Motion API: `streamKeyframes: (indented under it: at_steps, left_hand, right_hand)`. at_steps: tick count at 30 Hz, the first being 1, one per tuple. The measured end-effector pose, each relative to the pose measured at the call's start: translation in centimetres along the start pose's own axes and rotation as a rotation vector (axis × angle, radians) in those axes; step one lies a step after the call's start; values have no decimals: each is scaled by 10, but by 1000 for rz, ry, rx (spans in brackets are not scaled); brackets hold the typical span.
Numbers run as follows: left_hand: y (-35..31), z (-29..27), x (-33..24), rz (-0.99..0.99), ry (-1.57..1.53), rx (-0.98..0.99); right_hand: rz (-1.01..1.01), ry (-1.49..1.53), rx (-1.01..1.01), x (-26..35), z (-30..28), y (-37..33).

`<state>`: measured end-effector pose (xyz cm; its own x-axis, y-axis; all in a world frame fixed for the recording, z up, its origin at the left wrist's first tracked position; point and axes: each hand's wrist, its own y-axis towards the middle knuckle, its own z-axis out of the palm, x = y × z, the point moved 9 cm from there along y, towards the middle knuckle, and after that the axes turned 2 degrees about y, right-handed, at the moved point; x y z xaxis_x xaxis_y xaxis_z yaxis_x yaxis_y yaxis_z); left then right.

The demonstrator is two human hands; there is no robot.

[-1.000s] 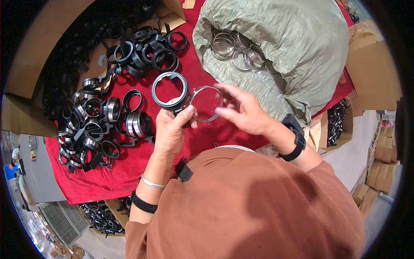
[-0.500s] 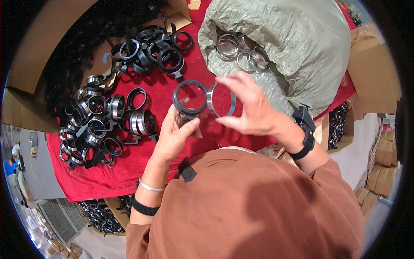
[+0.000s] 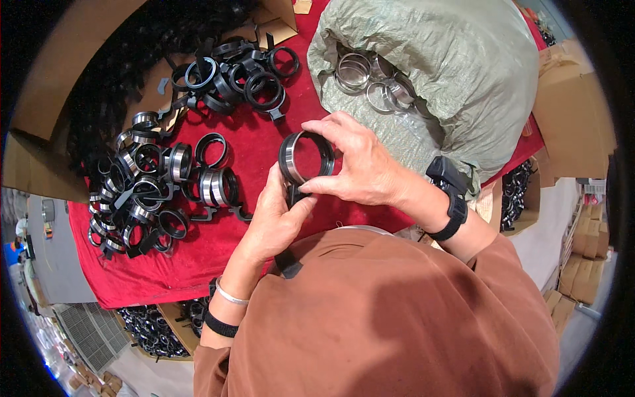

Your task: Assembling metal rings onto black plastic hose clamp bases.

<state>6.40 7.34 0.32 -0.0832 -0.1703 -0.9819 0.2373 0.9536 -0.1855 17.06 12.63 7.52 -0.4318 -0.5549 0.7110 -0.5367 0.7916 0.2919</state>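
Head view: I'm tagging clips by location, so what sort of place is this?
Probably a workshop or small factory: a heap of black and silver rings on a red-covered table, a large open sack, and cardboard boxes stacked at the right edge.

Black rings by the heap and metal rings by the sackful mark what appears to be a small-parts workshop or factory.

Left of the left hand (image 3: 274,221), metal-banded black rings (image 3: 178,162) cover part of a red cloth (image 3: 178,281), with a large cardboard box (image 3: 40,169) farther out; beyond the right hand (image 3: 367,162), a woven sack (image 3: 476,66) gapes around loose metal rings (image 3: 352,69). More black parts (image 3: 152,337) fill space low behind the left hand, while stacked brown cartons (image 3: 583,274) stand well to the right of the right hand.
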Motion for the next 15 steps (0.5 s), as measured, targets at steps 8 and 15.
streamKeyframes:
  at_steps: [8,15]
  left_hand:
    - [-9,-3,-6,-97,72,-52]
    - [-19,-7,-13,52,333,-177]
  right_hand:
    - [127,153,-21,-13,2,-7]
    - [631,416,-70,-68,46,-21]
